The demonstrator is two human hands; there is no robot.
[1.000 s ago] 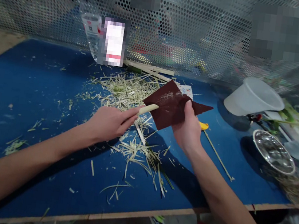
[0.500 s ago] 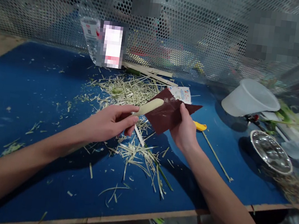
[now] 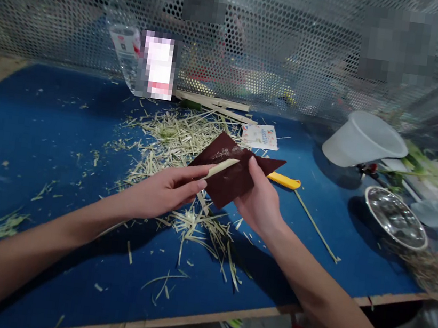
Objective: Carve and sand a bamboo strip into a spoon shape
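Observation:
Pinched between the thumb and fingers of my left hand (image 3: pixel 162 191) is a pale, flat strip of bamboo (image 3: pixel 222 167) with a rounded tip. My right hand (image 3: pixel 260 199) holds a dark brown sheet of sandpaper (image 3: pixel 226 184), its thumb on top and the other fingers hidden underneath. White dust marks the sheet's upper face. The strip's tip lies over the sandpaper, close to my right thumb. Behind my right hand, a yellow-handled cutter (image 3: pixel 284 181) rests on the blue table (image 3: pixel 64 138). Shavings (image 3: pixel 183 132) are heaped beneath and behind both hands.
At the back left stand a plastic bottle (image 3: pixel 124 44) and a blurred-out phone (image 3: pixel 158 67) against a perforated metal screen (image 3: pixel 259 40). A white packet (image 3: pixel 260 136) lies behind the sandpaper. On the right are a translucent cup (image 3: pixel 361 142), a metal bowl (image 3: pixel 395 218) and tangled fibres (image 3: pixel 427 269).
The sandpaper and my right hand have moved left and slightly down. The bamboo strip is now turned more edge-on over the sheet. More of the cutter and packet shows.

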